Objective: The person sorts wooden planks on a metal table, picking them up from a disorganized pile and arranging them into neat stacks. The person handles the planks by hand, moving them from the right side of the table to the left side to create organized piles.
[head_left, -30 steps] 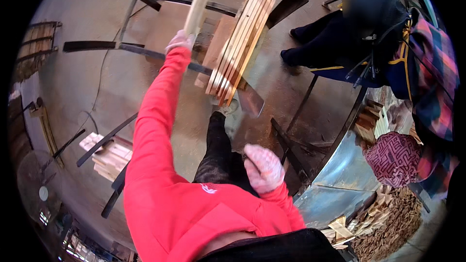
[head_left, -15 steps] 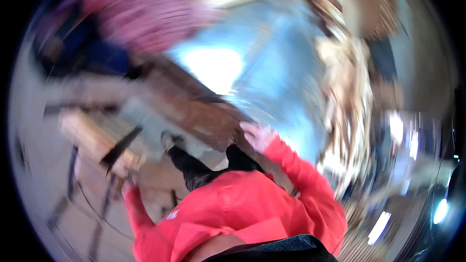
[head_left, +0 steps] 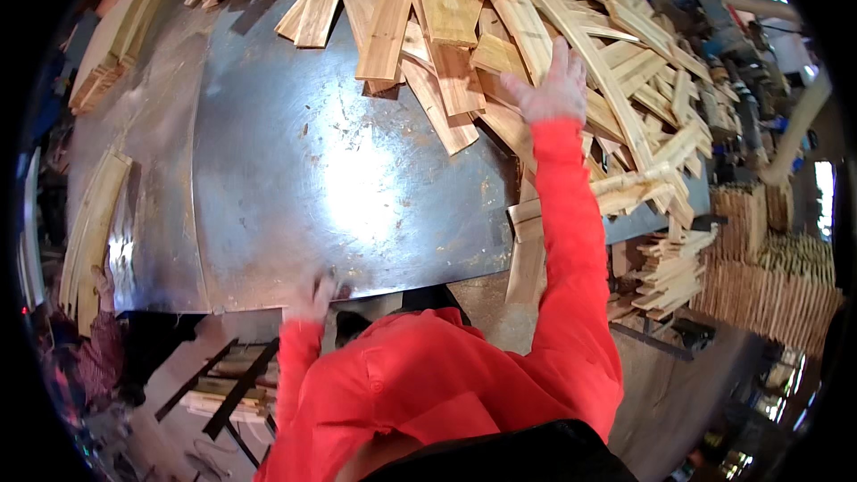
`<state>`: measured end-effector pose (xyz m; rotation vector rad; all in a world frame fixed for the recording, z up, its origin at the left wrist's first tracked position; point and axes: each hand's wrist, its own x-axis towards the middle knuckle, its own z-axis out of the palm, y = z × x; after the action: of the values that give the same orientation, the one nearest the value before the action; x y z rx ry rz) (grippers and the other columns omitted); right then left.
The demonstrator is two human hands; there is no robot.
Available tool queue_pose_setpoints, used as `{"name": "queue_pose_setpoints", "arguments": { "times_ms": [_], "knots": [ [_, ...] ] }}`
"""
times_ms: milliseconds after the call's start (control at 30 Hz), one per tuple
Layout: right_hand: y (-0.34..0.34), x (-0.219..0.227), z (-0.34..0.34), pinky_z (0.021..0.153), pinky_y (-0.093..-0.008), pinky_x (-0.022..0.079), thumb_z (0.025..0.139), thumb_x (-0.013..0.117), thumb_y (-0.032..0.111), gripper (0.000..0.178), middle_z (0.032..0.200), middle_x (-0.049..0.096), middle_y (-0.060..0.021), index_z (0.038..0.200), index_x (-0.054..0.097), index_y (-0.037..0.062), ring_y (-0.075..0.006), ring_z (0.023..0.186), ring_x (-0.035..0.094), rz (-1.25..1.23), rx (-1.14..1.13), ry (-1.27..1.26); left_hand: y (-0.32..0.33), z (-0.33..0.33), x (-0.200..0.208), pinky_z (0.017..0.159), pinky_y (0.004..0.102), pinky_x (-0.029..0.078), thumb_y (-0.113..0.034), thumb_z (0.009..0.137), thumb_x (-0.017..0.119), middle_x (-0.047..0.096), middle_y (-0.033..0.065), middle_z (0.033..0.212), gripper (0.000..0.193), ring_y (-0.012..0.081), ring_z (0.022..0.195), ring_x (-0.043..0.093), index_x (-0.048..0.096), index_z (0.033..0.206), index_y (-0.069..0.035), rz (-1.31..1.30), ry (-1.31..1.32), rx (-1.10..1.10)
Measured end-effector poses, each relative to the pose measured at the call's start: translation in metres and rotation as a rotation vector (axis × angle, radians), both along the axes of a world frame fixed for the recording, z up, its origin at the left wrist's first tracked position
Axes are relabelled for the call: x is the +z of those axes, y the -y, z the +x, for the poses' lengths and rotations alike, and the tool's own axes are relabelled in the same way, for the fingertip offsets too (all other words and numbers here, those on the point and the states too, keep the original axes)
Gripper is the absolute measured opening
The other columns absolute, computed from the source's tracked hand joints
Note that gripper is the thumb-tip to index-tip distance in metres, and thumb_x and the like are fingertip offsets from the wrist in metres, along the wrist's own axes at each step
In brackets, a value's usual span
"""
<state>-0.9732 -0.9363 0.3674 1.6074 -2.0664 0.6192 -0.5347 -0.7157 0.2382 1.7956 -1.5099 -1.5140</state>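
Note:
My right hand (head_left: 552,94) reaches out over a loose heap of wooden boards (head_left: 620,71) with its fingers spread and nothing gripped. It lies over or on the boards; I cannot tell how firmly it touches them. Just left of it is a short pale board (head_left: 497,55). Nearer my body, my left hand (head_left: 311,296) is at the front edge of the metal-topped table (head_left: 268,161), smeared by motion, so its fingers are unclear. A longer board (head_left: 386,31) and several others point toward me from the far side of the heap.
Neat stacks of boards (head_left: 114,40) lie on the table's left side. At the left edge another person's hand (head_left: 103,284) is beside a few boards (head_left: 96,223). Tall stacked slats (head_left: 759,290) stand on the right. A metal-framed stand with wood (head_left: 228,393) is at lower left.
The view has swung round to face the table and the board heap. My right hand has gone from near my body to the boards; my left hand is now at the table edge.

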Motion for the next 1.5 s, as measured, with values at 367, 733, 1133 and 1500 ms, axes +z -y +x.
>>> {"name": "queue_pose_setpoints", "arguments": {
  "times_ms": [367, 733, 1133, 1500],
  "knots": [
    [-0.097, -0.034, -0.076, 0.081, -0.0372, 0.054, 0.084, 0.064, 0.029, 0.048, 0.097, 0.066, -0.0183, 0.119, 0.058, -0.0022, -0.0294, 0.096, 0.064, 0.584, 0.606, 0.677, 0.185, -0.243, 0.081, 0.099, 0.0339, 0.044, -0.044, 0.085, 0.064, 0.054, 0.0134, 0.135, 0.076, 0.0209, 0.118, 0.055, 0.038, 0.145, -0.005, 0.226, -0.893, -0.101],
    [0.171, -0.034, -0.018, 0.097, -0.04, 0.042, 0.09, 0.061, 0.034, 0.063, 0.124, 0.054, -0.0206, 0.138, 0.041, -0.0027, -0.0302, 0.11, 0.053, 0.077, 0.091, 1.072, 0.195, -0.173, 0.168, 0.094, 0.0316, 0.048, -0.012, 0.081, 0.072, 0.062, 0.0119, 0.121, 0.056, 0.0183, 0.108, 0.059, 0.05, 0.13, 0.004, -0.243, -0.758, 0.142],
    [0.132, -0.036, 0.05, 0.108, -0.0451, 0.036, 0.072, 0.078, 0.04, 0.108, 0.154, 0.021, -0.0264, 0.15, 0.016, 0.001, -0.0392, 0.134, 0.039, 0.661, -0.133, 0.648, 0.513, -0.183, 0.017, 0.084, 0.0322, 0.049, -0.039, 0.079, 0.075, 0.067, 0.0133, 0.109, 0.056, 0.0232, 0.096, 0.064, 0.061, 0.119, -0.002, -0.114, -0.604, 0.085],
    [0.103, -0.087, 0.038, 0.095, -0.0412, 0.046, 0.069, 0.082, 0.044, 0.094, 0.125, 0.056, -0.0272, 0.136, 0.04, -0.0056, -0.0396, 0.11, 0.059, 0.494, 0.084, 1.129, 0.32, -0.135, -0.02, 0.086, 0.0341, 0.051, -0.021, 0.084, 0.07, 0.067, 0.0088, 0.107, 0.048, 0.0182, 0.092, 0.065, 0.058, 0.125, 0.0, -0.007, -0.594, 0.106]
  ]
}}
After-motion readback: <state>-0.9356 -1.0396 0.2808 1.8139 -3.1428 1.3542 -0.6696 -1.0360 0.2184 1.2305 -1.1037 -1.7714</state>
